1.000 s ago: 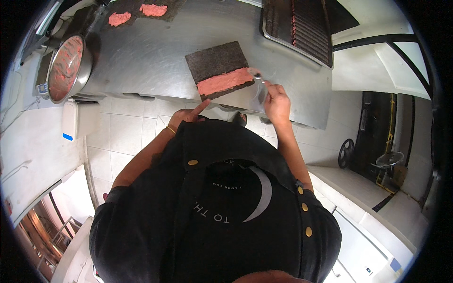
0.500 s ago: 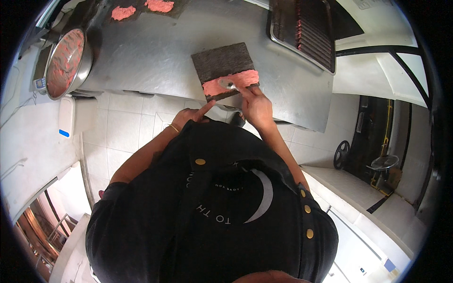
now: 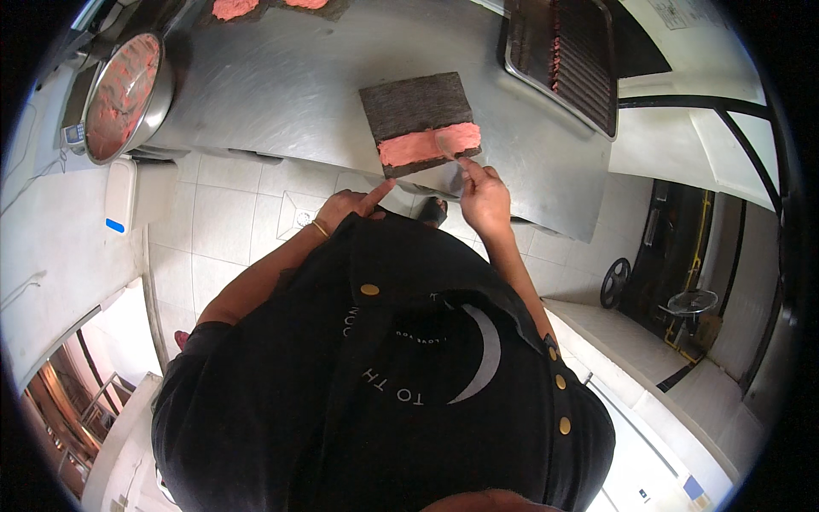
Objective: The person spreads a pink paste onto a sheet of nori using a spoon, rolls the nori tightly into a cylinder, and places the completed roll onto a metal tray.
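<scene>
A dark seaweed sheet (image 3: 416, 104) lies on the steel table, close to its front edge. A band of pink paste (image 3: 414, 147) covers its near part. My right hand (image 3: 486, 200) is closed around a spoon (image 3: 447, 148), tilted with its bowl on the paste right of the middle. At the sheet's near left corner is my left hand (image 3: 348, 207), its index finger stretched out to the corner and the other fingers partly hidden. Nothing shows in its grasp.
A steel bowl (image 3: 160, 107) smeared with pink paste stands at the left on a scale (image 3: 75, 135). More pink paste (image 3: 235, 8) sits on dark sheets at the far left. At the far right lies a metal tray (image 3: 559, 94) with dark rolls in rows. A white bin (image 3: 121, 196) stands below the table.
The spoon has turned from flat to tilted and moved right along the paste. My right hand has drawn back slightly rightward. My left finger stays at the corner; the whole view has shifted a little.
</scene>
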A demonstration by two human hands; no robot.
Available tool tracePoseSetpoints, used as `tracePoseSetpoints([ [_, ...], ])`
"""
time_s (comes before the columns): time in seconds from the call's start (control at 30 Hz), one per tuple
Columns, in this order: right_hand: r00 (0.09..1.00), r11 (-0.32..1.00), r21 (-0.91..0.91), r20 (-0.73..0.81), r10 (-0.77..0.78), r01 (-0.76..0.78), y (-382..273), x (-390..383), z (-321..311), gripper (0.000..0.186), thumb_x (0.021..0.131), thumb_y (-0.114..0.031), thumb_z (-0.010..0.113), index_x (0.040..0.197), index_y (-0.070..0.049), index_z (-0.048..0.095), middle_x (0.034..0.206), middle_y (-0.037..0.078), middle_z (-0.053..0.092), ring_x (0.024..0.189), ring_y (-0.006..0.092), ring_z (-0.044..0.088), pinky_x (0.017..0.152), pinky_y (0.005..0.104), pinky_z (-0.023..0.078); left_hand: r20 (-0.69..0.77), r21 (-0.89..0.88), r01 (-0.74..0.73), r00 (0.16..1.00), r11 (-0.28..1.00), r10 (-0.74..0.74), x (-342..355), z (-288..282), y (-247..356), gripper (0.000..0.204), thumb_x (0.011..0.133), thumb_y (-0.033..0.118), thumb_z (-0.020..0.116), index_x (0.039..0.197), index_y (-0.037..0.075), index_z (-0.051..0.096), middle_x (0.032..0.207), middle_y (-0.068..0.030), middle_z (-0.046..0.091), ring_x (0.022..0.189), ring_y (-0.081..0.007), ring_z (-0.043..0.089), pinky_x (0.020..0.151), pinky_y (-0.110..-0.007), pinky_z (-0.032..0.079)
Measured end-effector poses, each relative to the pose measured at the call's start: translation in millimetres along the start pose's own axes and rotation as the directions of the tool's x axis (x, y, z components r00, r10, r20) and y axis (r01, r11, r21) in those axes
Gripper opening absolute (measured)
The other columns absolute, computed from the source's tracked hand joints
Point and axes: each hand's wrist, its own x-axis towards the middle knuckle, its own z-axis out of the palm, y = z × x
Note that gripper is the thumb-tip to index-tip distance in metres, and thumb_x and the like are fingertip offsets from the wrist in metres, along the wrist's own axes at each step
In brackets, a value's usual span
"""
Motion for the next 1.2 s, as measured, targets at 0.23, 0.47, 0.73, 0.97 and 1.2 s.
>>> tracePoseSetpoints([
  [0.23, 0.947, 0.956, 0.146, 0.159, -0.277, 0.255, -35.8, -19.3, 44.3, 0.036, 0.097, -0.011, 0.06, 0.131, -0.014, 0.069, 0.107, 0.022, 0.069, 0.094, 0.0429, 0.071, 0.082, 0.0514, 0.058, -0.123, -0.096, -0.051, 0.992, 0.994, 0.039, -22.5, -10.0, 8.0, 0.058, 0.097, 0.034, 0.07, 0.149, 0.015, 0.053, 0.087, -0.0138, 0.073, 0.076, -0.0348, 0.072, 0.071, -0.047, 0.058],
  [0.47, 0.993, 0.961, 0.259, 0.031, -0.111, 0.099, -32.0, -12.2, 24.4, 0.033, 0.099, -0.011, 0.062, 0.131, -0.011, 0.071, 0.105, 0.024, 0.071, 0.094, 0.0426, 0.07, 0.084, 0.0488, 0.057, -0.141, -0.068, 0.004, 0.99, 0.998, -0.014, -50.0, 2.2, -5.8, 0.047, 0.096, 0.03, 0.07, 0.14, 0.014, 0.06, 0.094, -0.0139, 0.075, 0.079, -0.0332, 0.073, 0.072, -0.044, 0.059],
  [0.73, 0.964, 0.942, 0.257, 0.098, -0.248, 0.216, -52.5, -23.8, 45.1, 0.037, 0.099, -0.009, 0.062, 0.135, -0.013, 0.069, 0.108, 0.023, 0.07, 0.097, 0.0426, 0.07, 0.087, 0.0489, 0.057, -0.108, -0.113, 0.056, 0.992, 0.992, -0.068, -61.8, 8.2, -18.4, 0.045, 0.098, 0.033, 0.068, 0.139, 0.016, 0.061, 0.099, -0.0154, 0.074, 0.085, -0.037, 0.074, 0.076, -0.047, 0.059],
  [0.97, 0.996, 0.982, 0.174, 0.037, -0.087, 0.079, -17.3, -10.6, 27.3, 0.046, 0.095, -0.005, 0.057, 0.14, -0.015, 0.065, 0.102, 0.022, 0.069, 0.097, 0.0412, 0.069, 0.085, 0.0519, 0.057, -0.065, -0.12, 0.153, 0.985, 0.981, -0.162, -74.1, 11.1, -25.3, 0.047, 0.099, 0.035, 0.067, 0.142, 0.017, 0.061, 0.098, -0.0163, 0.074, 0.092, -0.0382, 0.073, 0.082, -0.048, 0.058],
  [1.2, 0.966, 0.939, 0.242, 0.022, -0.258, 0.246, -40.8, -23.2, 41.5, 0.044, 0.096, -0.005, 0.057, 0.138, -0.013, 0.067, 0.1, 0.021, 0.069, 0.095, 0.0402, 0.07, 0.084, 0.0512, 0.057, -0.099, -0.14, 0.165, 0.979, 0.976, -0.179, -65.8, -2.1, -20.8, 0.04, 0.098, 0.029, 0.069, 0.136, 0.018, 0.066, 0.113, -0.0136, 0.076, 0.098, -0.034, 0.074, 0.084, -0.046, 0.058],
])
